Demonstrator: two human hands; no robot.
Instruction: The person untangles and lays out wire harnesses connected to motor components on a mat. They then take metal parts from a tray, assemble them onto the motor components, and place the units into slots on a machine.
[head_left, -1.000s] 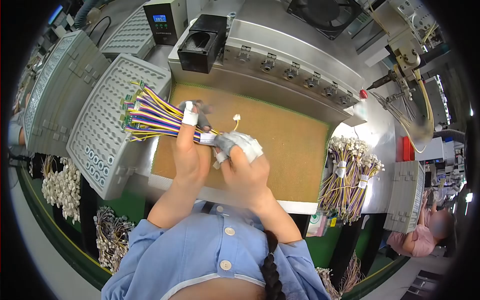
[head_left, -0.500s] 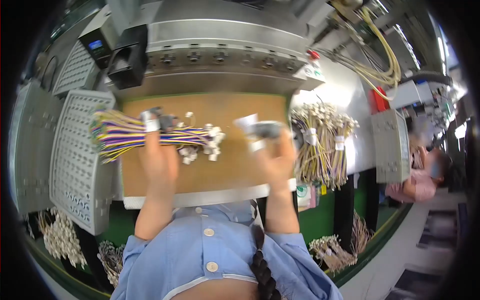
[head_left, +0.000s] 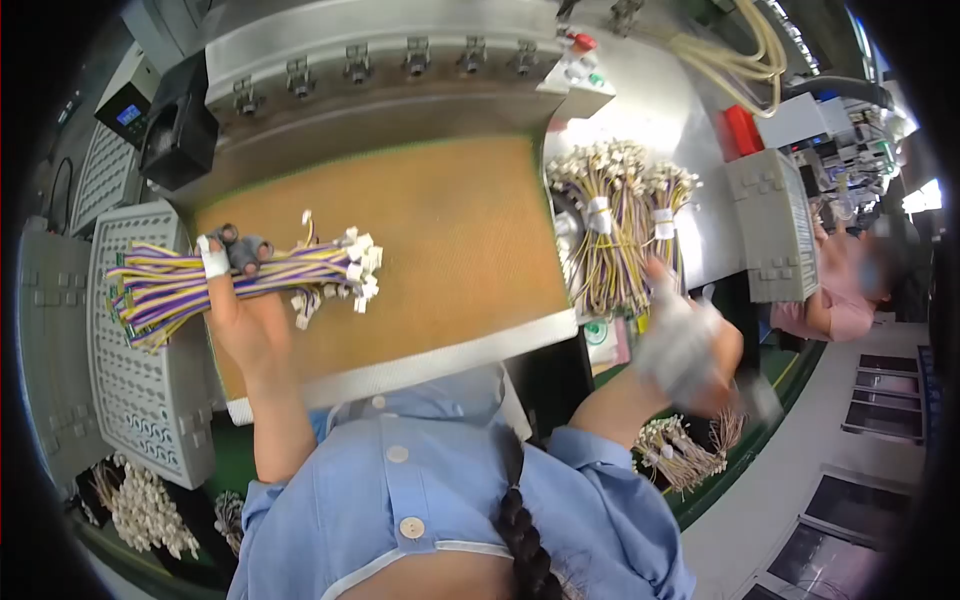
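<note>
My left hand (head_left: 245, 325) is closed around a bundle of yellow, purple and white wire harnesses (head_left: 165, 285) lying across the left part of the brown mat (head_left: 450, 240). White connectors (head_left: 363, 262) tip the bundle's right end, and small green boards show at its left end. White tape and dark finger covers (head_left: 240, 247) wrap the fingers of this hand. My right hand (head_left: 718, 350) is off the mat, low on the right, beside the tied harness bundles. Motion smears its fingers and the greyish covering over them, so whether it holds anything cannot be made out.
Tied harness bundles (head_left: 610, 235) lie on the metal table at the right. Grey perforated trays (head_left: 150, 370) stand at the left, near a black box (head_left: 180, 130). Along the back runs a metal housing with knobs (head_left: 357, 65). A person in pink (head_left: 825, 290) sits at far right.
My right hand has moved from above the mat to the right and down, past its edge. The white piece seen by it earlier no longer shows clearly. The view has turned; my left hand keeps the bundle.
</note>
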